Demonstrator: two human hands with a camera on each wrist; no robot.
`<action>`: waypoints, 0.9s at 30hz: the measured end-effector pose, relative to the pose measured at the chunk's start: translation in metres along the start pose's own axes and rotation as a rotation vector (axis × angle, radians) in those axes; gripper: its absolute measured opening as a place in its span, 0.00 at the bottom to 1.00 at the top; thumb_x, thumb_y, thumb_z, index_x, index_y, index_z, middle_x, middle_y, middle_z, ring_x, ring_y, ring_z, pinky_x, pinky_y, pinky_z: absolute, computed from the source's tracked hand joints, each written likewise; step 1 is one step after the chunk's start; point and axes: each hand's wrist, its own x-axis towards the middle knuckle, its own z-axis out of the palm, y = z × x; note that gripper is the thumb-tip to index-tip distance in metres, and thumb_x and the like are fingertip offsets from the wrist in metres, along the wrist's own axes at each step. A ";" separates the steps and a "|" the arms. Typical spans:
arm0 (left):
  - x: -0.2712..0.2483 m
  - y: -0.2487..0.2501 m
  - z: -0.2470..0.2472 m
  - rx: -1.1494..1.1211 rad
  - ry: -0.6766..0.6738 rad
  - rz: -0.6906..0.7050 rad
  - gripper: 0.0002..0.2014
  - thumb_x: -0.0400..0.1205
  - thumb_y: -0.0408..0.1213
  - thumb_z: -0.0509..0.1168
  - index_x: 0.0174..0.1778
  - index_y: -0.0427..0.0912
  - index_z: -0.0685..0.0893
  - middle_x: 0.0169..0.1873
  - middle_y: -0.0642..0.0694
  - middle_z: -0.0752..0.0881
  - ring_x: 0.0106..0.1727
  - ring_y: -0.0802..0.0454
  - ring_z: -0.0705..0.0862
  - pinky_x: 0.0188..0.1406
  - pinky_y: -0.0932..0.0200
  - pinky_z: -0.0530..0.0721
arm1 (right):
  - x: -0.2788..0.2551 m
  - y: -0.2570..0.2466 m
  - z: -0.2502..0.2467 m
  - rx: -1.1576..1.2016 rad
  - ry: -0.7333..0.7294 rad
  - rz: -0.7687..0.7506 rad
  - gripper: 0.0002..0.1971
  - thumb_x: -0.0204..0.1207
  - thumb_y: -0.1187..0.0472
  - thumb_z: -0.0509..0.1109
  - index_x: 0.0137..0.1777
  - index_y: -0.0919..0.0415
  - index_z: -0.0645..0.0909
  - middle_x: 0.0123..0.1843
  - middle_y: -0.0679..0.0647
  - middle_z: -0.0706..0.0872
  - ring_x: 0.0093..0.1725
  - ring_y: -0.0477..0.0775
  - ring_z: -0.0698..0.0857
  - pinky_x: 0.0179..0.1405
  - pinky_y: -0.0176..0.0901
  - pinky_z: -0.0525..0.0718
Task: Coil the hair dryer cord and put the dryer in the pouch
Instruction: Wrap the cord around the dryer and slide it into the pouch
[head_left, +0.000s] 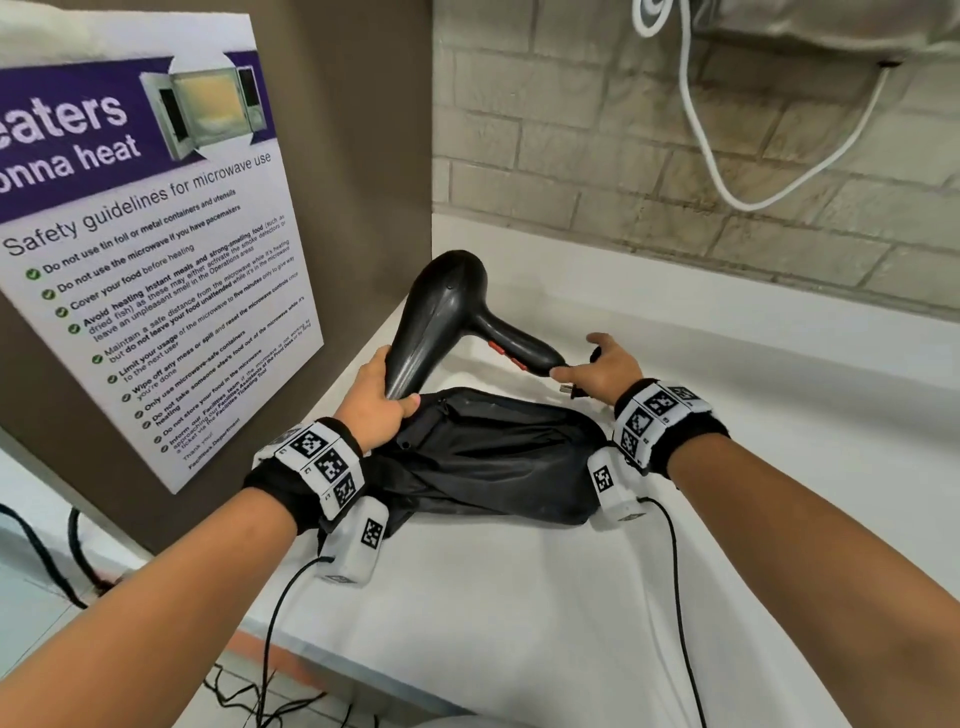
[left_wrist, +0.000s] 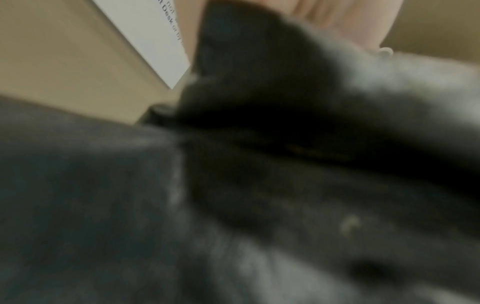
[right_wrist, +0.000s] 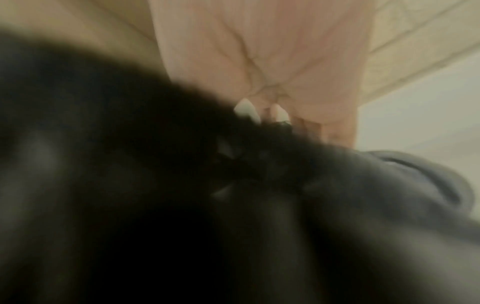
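Left hand (head_left: 375, 396): fingers curled round the nozzle end of the hair dryer (head_left: 447, 317), thumb on the near side; a firm hold, just above the far-left edge of the pouch (head_left: 488, 457).

Right hand (head_left: 605, 371): fingers closed round the gathered cord (head_left: 595, 355) at the butt of the dryer's handle, forefinger stretched along the handle tip. The plug (head_left: 570, 389) pokes out below the hand, to its left. How many loops of cord it holds cannot be told; the right wrist view is blurred and shows only dark strands under the palm.

Hair dryer: black, smooth, slightly glossy; barrel slanted with the nozzle down and near, rounded back end up and far; handle running right, with red switches on its near side. Held off the bench (head_left: 519, 597), over the pouch's far edge.

Pouch: black soft fabric, crumpled, lying flat on the white bench between the two wrists; a zip line shows near its far-left corner. Whether the mouth is open cannot be told.

Step in hand, by judgement: cord seems bundled, and dryer is about to go in. The next move calls for finding and spreading the pouch's opening, probably freeing one hand, then feeding the dryer in nozzle first while keeping the cord bundle pinned against the handle.
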 end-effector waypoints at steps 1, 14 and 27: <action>-0.001 0.001 0.000 -0.044 0.012 0.005 0.29 0.76 0.25 0.67 0.73 0.41 0.66 0.61 0.39 0.77 0.59 0.45 0.77 0.58 0.60 0.69 | 0.000 -0.001 -0.003 0.096 -0.016 0.020 0.35 0.66 0.58 0.78 0.72 0.58 0.67 0.62 0.60 0.77 0.60 0.62 0.81 0.63 0.48 0.78; -0.002 0.027 -0.003 -0.247 -0.025 -0.091 0.32 0.74 0.33 0.72 0.72 0.42 0.66 0.58 0.44 0.79 0.55 0.49 0.79 0.57 0.57 0.76 | -0.011 -0.012 -0.035 0.872 0.113 -0.069 0.34 0.67 0.84 0.55 0.71 0.58 0.58 0.42 0.54 0.74 0.41 0.52 0.77 0.40 0.51 0.80; -0.002 0.050 -0.013 -0.237 0.039 0.128 0.31 0.71 0.25 0.73 0.66 0.49 0.68 0.45 0.53 0.78 0.35 0.52 0.79 0.28 0.60 0.82 | -0.038 -0.001 -0.040 0.897 -0.327 0.011 0.06 0.66 0.58 0.63 0.42 0.56 0.74 0.32 0.47 0.83 0.37 0.46 0.77 0.39 0.42 0.73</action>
